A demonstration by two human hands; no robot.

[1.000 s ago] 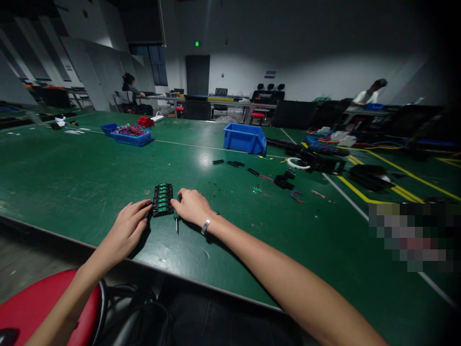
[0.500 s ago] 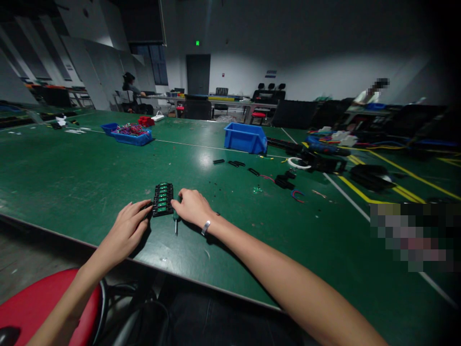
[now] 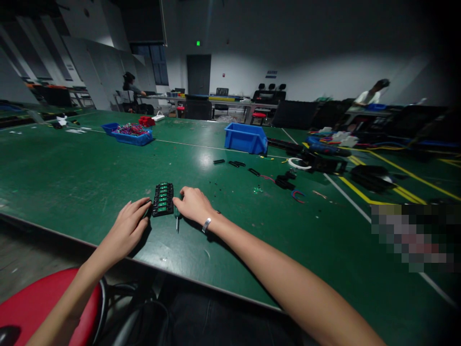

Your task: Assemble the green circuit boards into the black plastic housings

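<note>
A compact row of black housings with green circuit boards (image 3: 163,199) lies on the green table between my hands. At its left edge, my left hand (image 3: 130,227) rests with fingers stretched forward, the fingertips touching or very close to the black housings. To the right of the row, my right hand (image 3: 194,205) is closed around the green handle of a screwdriver (image 3: 176,214). The metal shaft points back toward me, close to the tabletop. My right palm and curled fingers are mostly hidden from above.
Ahead stands a blue bin (image 3: 245,138); farther left is a blue tray of coloured wires (image 3: 133,133). Loose black pieces (image 3: 236,164) and a black part with wires (image 3: 284,180) lie to the right. A red stool (image 3: 46,307) is at lower left. Two people sit farther back.
My right hand and the screwdriver have shifted very slightly right, away from the row of housings. My left hand stays in place.
</note>
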